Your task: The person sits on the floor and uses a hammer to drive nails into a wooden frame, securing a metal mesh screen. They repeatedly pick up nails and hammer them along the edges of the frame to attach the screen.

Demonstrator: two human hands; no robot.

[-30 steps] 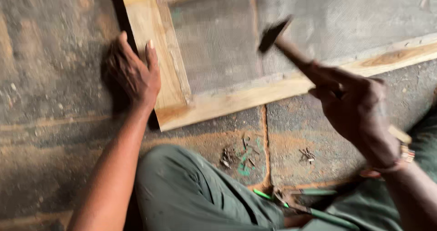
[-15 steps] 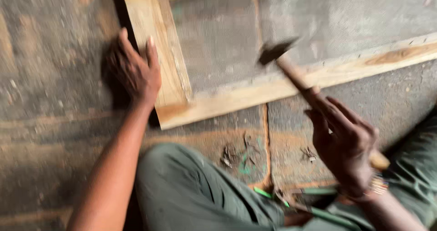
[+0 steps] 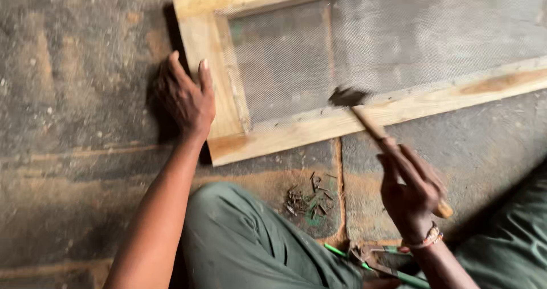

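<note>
Nailing underway: right hand (image 3: 411,193) grips hammer (image 3: 348,97) at frame (image 3: 296,134) (left hand (image 3: 185,100) flat, bracing); next blow needs aim.

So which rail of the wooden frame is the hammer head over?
The near rail, the long one closest to the person; the hammer head sits at its inner edge. The left hand rests on the short side rail.

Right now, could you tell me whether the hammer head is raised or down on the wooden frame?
Down: the hammer head meets the lower rail of the wooden frame, gripped by the right hand.
</note>
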